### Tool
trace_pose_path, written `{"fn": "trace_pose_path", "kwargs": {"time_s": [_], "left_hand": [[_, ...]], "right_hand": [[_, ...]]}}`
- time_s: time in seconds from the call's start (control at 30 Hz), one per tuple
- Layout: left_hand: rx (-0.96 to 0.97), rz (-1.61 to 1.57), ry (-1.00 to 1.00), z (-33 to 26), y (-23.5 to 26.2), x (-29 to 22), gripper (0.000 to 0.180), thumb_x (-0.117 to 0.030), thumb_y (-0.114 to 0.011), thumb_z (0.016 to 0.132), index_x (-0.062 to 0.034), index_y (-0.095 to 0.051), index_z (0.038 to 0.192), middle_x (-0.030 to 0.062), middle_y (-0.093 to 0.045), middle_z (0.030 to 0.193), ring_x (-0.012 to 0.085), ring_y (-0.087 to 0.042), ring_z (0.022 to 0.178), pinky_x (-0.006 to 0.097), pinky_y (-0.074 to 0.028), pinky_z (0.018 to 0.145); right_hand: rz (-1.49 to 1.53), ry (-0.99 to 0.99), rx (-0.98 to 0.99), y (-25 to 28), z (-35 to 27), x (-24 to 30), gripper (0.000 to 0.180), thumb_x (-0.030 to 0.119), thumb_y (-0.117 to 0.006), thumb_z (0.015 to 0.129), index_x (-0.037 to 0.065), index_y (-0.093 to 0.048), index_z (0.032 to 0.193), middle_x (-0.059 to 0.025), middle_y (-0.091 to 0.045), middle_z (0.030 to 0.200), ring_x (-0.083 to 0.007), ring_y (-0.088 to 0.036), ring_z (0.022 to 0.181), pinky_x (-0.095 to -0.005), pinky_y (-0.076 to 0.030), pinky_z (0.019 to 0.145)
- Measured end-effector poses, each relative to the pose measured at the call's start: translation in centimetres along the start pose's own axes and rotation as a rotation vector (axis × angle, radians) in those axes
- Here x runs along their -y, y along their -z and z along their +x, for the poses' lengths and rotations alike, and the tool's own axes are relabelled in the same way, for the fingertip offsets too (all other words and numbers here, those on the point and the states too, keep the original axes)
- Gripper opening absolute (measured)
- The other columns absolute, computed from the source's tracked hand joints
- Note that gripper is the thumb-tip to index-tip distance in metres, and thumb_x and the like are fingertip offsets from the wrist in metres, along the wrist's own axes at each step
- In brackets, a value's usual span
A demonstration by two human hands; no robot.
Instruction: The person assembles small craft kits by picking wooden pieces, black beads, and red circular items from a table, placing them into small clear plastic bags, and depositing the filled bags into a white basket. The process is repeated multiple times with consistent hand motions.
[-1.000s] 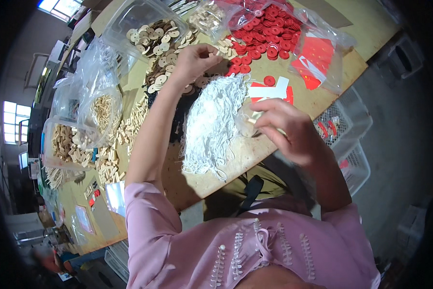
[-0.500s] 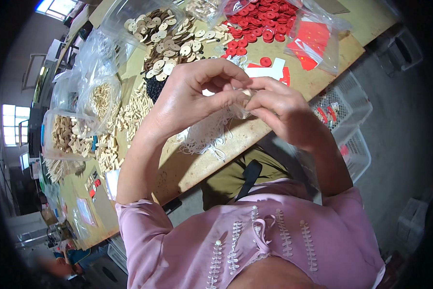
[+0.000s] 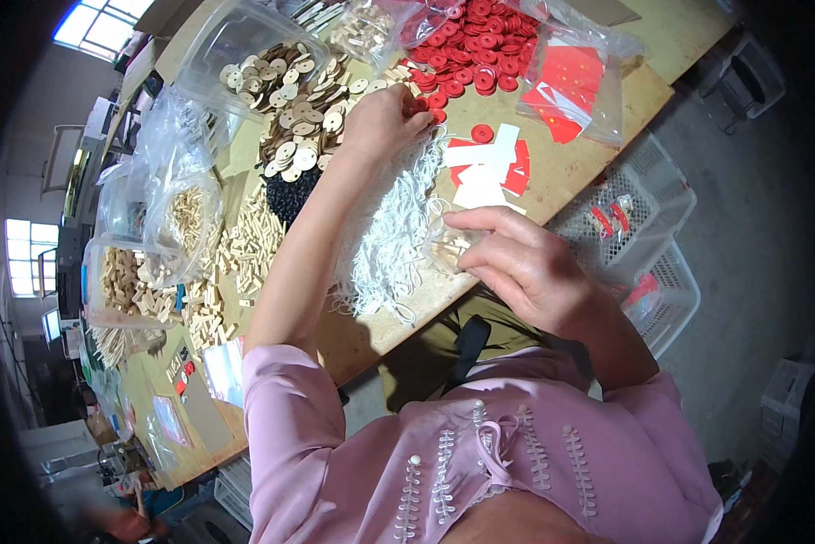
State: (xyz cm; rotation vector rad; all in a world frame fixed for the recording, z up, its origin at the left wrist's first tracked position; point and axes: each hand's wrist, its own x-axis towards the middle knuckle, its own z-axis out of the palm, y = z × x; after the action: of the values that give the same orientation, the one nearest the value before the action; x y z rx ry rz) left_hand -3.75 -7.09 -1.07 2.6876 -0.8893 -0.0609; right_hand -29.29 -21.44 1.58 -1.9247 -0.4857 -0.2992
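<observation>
My left hand (image 3: 382, 125) is at the near edge of the pile of red discs (image 3: 480, 45). Its thumb and fingers close around a red disc (image 3: 421, 104), which they partly cover. Over the table's front edge, my right hand (image 3: 530, 267) pinches a small clear plastic bag (image 3: 436, 238). Pale wooden pieces show inside this bag. A heap of white cords (image 3: 385, 240) lies between my two hands. White and red cards (image 3: 487, 168) are spread beyond my right hand, with a single red disc (image 3: 483, 133) just past them.
Round wooden discs (image 3: 303, 118) spill from a clear tub (image 3: 210, 63) at the far left. Black beads (image 3: 290, 195), wooden pegs (image 3: 252, 240) and a tub of wooden blocks (image 3: 122, 304) lie left of my left arm. White plastic baskets (image 3: 670, 195) stand off the table's right side.
My left hand has left the small bag and moved away to the red discs. My right hand keeps the bag and has come slightly nearer. More of the cords and cards shows.
</observation>
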Motion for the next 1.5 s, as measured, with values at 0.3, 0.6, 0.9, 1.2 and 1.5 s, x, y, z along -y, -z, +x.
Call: {"fn": "trace_pose_path", "kwargs": {"time_s": [0.3,0.6,0.9,1.2,1.5], "left_hand": [[-0.073,-0.204,-0.079,1.2,-0.3,0.5,0.032,-0.030,-0.081,0.084,-0.0070,-0.075,0.106,0.0126,-0.078,0.096,0.0268,-0.075,0.087,0.038,-0.059,0.084],[0.134,-0.192,-0.038,2.9,-1.9,0.2,0.033,-0.025,-0.086,0.081,-0.0041,-0.073,0.102,0.0120,-0.077,0.094,0.0287,-0.074,0.089,0.040,-0.058,0.083],[0.117,-0.148,-0.032,2.8,-1.8,0.2,0.035,-0.025,-0.088,0.077,-0.0039,-0.071,0.099,0.0135,-0.077,0.092,0.0303,-0.074,0.090,0.041,-0.057,0.083],[0.017,-0.503,0.018,1.0,-1.2,0.3,0.029,-0.020,-0.087,0.084,-0.0033,-0.071,0.101,0.0053,-0.072,0.085,0.0171,-0.069,0.078,0.032,-0.055,0.073],[-0.091,-1.016,-0.186,-8.4,8.0,-3.0,0.023,-0.021,-0.084,0.090,-0.0082,-0.069,0.102,-0.0010,-0.073,0.087,0.0052,-0.063,0.076,0.020,-0.047,0.065]], "right_hand": [[0.031,0.026,-0.023,0.5,0.2,-0.4,0.012,-0.006,-0.070,0.091,-0.003,-0.066,0.102,-0.0201,-0.064,0.127,-0.0351,-0.070,0.105,-0.0393,-0.057,0.087],[0.039,-0.008,-0.020,0.5,0.1,-0.5,0.012,-0.009,-0.071,0.089,-0.003,-0.067,0.099,-0.0191,-0.066,0.128,-0.0326,-0.069,0.112,-0.0390,-0.057,0.089],[0.011,0.018,-0.024,0.4,0.1,-0.9,0.010,-0.008,-0.071,0.090,-0.003,-0.067,0.097,-0.0181,-0.067,0.127,-0.0287,-0.070,0.106,-0.0363,-0.057,0.087],[-0.021,0.038,-0.041,0.6,0.5,-1.7,0.010,-0.006,-0.072,0.088,-0.002,-0.068,0.096,-0.0164,-0.068,0.122,-0.0276,-0.070,0.106,-0.0349,-0.056,0.088],[-0.073,0.017,0.025,0.8,2.0,-1.3,0.004,0.001,-0.068,0.093,0.000,-0.067,0.097,-0.0111,-0.067,0.112,-0.0260,-0.067,0.104,-0.0348,-0.053,0.091]]}}
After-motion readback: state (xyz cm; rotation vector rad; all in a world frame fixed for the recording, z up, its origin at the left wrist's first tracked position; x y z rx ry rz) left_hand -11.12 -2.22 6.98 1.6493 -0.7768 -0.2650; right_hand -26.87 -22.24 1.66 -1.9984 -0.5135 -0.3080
